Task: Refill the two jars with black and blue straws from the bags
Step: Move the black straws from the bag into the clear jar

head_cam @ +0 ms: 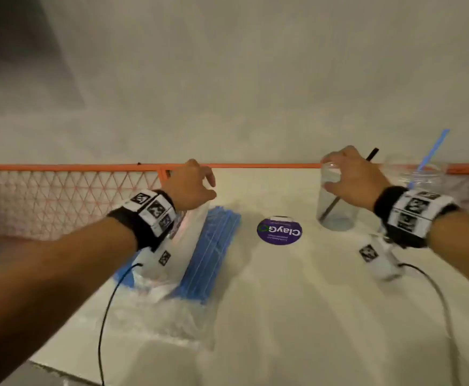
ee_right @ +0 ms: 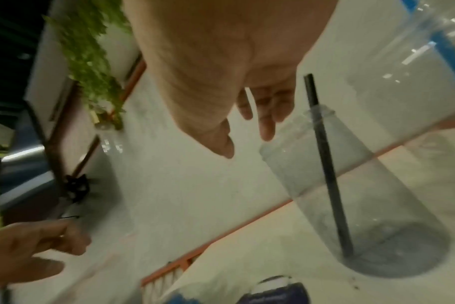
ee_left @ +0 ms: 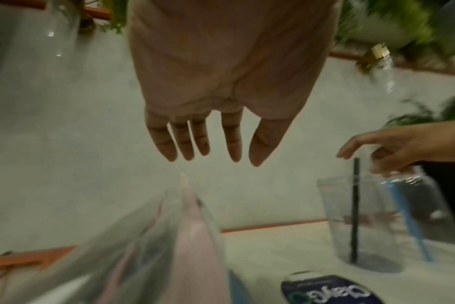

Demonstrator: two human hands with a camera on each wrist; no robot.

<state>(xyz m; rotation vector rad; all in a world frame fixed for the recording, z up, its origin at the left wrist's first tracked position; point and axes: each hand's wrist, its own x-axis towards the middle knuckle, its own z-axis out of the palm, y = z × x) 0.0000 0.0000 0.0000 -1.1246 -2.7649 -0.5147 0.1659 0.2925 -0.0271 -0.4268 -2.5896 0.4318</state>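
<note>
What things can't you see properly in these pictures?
- Bag of black straws: none can be made out; in the head view the left hand and its wrist band cover part of the bag of blue straws.
- Small print on the purple sticker: too small and blurred.
- Jar with the blue straw: partly behind the right hand.

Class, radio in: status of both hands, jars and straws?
Left hand open above bag of blue straws. Right hand open at jar holding one black straw. Nothing blocking.
</note>
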